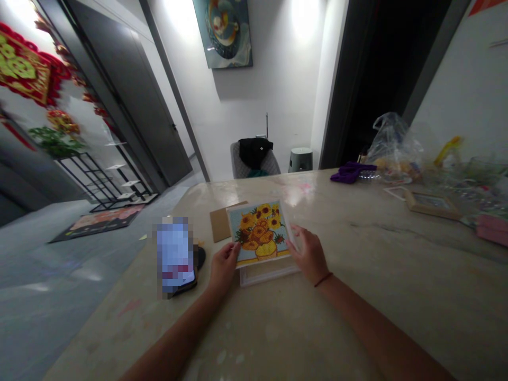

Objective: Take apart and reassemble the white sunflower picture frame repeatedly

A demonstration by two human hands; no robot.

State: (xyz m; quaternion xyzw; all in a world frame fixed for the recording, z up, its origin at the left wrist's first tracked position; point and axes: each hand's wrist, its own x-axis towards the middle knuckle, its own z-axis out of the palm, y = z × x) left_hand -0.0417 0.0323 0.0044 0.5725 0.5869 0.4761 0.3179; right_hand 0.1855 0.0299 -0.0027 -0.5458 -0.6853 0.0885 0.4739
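Note:
Between my two hands is a sunflower picture (262, 233), tilted up so its front faces me. My left hand (223, 264) grips its lower left edge, thumb on the front. At the right edge, my right hand (311, 254) is closed on the picture's side, a thin dark band around the wrist. Below and partly behind the picture, a white frame (270, 276) lies on the table; most of it is hidden. Behind the picture's left side rests a brown board (220, 224), partly covered.
A phone (177, 254), its screen blurred out, stands tilted on the left of the stone-patterned table (357, 317). At the right are a purple cloth (351, 172), a clear plastic bag (395, 151), a wooden frame (432, 205) and a pink item (492, 228). A chair (238, 161) stands beyond.

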